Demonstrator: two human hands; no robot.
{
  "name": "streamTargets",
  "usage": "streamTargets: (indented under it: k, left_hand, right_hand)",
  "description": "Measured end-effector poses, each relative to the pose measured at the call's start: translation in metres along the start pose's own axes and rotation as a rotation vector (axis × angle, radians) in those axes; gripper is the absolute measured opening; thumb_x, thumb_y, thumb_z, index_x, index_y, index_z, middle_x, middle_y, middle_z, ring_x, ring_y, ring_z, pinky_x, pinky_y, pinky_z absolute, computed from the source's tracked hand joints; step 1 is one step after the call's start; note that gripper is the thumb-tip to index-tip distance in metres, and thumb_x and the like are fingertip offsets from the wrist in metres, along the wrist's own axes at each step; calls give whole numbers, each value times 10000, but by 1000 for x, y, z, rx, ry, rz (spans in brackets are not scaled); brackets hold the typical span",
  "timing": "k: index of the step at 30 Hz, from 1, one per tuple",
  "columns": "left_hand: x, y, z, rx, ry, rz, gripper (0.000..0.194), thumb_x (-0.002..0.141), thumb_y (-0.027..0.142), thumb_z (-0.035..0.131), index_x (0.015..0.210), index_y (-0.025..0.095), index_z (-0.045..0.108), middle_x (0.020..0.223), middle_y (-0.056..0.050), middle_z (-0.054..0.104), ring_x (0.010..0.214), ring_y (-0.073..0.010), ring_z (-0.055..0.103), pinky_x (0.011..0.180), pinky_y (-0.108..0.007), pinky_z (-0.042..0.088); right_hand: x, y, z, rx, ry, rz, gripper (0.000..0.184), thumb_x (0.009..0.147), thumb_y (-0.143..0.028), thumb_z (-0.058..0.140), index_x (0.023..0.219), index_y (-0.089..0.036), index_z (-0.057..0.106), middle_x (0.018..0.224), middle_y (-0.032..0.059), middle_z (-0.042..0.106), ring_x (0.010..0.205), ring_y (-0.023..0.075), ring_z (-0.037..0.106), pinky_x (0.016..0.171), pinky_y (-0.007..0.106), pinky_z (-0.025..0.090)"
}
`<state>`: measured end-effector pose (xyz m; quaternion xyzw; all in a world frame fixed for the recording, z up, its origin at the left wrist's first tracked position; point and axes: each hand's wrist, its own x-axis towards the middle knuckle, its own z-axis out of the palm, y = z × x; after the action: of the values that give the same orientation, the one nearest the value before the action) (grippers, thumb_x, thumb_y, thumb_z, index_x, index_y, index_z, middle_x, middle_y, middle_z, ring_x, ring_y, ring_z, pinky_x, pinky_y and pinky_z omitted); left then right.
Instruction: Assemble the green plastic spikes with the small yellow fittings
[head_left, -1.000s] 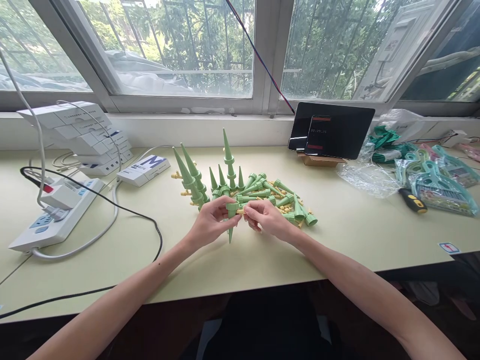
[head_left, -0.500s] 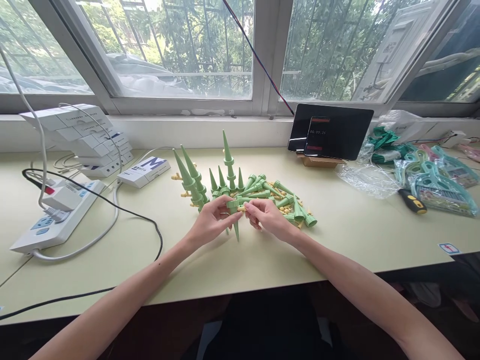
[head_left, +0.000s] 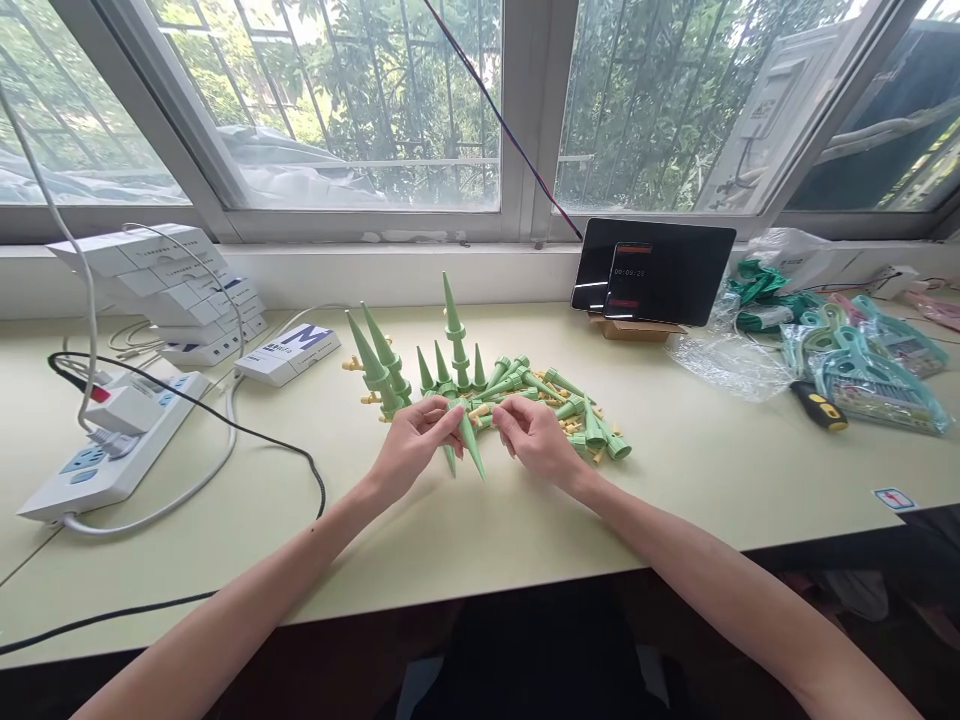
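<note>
My left hand (head_left: 421, 437) is closed around the top of a green plastic watering spike (head_left: 472, 448), whose point slants down toward me. A little to the right, my right hand (head_left: 534, 435) has its fingers curled in a pinch; whether a small piece is between them is hidden. A gap separates it from the held spike. Behind my hands stand stacked green spikes (head_left: 455, 330) with points up, and more stacked spikes (head_left: 375, 365) with yellow valves to the left. A loose pile of green spikes (head_left: 592, 425) and small yellow valves lies behind and beside my right hand.
At left are a power strip (head_left: 112, 450) with cables, a stack of white boxes (head_left: 180, 290) and a single white box (head_left: 289, 355). A tablet (head_left: 697, 275) with a phone leans at the back. Bagged brush sets (head_left: 877, 380) and a black-yellow tool (head_left: 820, 406) lie right.
My right fingers have come away from the yellow valve at the head of the held spike and moved slightly right. In my left hand the spike has turned, its point swinging right.
</note>
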<state>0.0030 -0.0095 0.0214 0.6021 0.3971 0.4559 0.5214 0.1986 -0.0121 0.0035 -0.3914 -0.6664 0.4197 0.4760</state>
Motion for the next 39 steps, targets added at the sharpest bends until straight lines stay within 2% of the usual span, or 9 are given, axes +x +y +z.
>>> streamTargets:
  k: [3,7,12,16,22,26,30,35,39]
  left_hand:
    - [2,-1,-1,-65,32,-49,312,854,441,686,826,131,680,808,-89,723,625,-153,643,576,-278,552]
    - [1,-1,0,-91,32,-120,348,852,462,685,828,114,701,698,-75,704,585,-142,637,536,-243,525]
    - [0,-3,3,-97,15,-168,372,851,482,682,814,111,686,612,-50,681,540,-127,634,499,-211,497]
    - [0,-6,3,-99,7,-161,365,846,481,687,849,117,674,623,-40,682,522,-131,630,479,-223,494]
    - [0,-6,4,-83,-42,-174,384,832,493,695,931,127,640,832,-85,741,497,-123,621,445,-239,483]
    - [1,-6,4,-70,-66,-193,392,826,495,700,936,128,618,767,-80,731,498,-130,621,442,-230,469]
    - [-1,-6,4,-18,-85,-175,363,823,482,702,874,138,599,738,-58,708,495,-118,595,443,-226,462]
    - [-6,-9,8,270,-143,-68,300,859,437,649,790,155,575,628,5,638,389,-61,444,397,-200,357]
    - [-8,-17,9,562,-177,127,228,895,344,589,762,160,604,519,43,537,444,-67,396,456,-201,312]
  right_hand:
    - [-2,-1,1,-79,25,-88,201,902,-388,610,921,-195,558,684,-19,555,566,111,518,522,236,419]
    - [-5,-2,2,-80,-61,-173,294,852,-290,654,1109,-212,536,796,-17,582,523,84,524,486,218,441]
    - [-5,2,3,-114,-125,-284,290,834,-223,658,1114,-205,587,841,6,620,538,77,544,492,208,472]
    - [-4,5,5,-126,-35,-339,228,845,-272,682,1057,-200,639,819,14,631,538,80,522,513,224,489]
    - [-4,-1,2,49,94,-193,205,882,-379,663,977,-198,648,878,33,656,498,82,546,469,239,483]
    - [-3,-3,2,132,139,-103,232,869,-417,675,929,-197,628,663,-22,584,456,94,527,430,232,446]
    - [-1,-4,1,204,166,-58,253,864,-436,673,894,-190,623,656,-25,574,446,89,516,413,231,427]
    - [3,-5,-5,243,166,4,269,848,-444,685,817,-183,623,618,-33,520,442,91,491,402,235,390]
    - [3,-6,-8,217,158,22,284,861,-454,668,781,-187,613,582,-40,480,439,90,463,408,237,383]
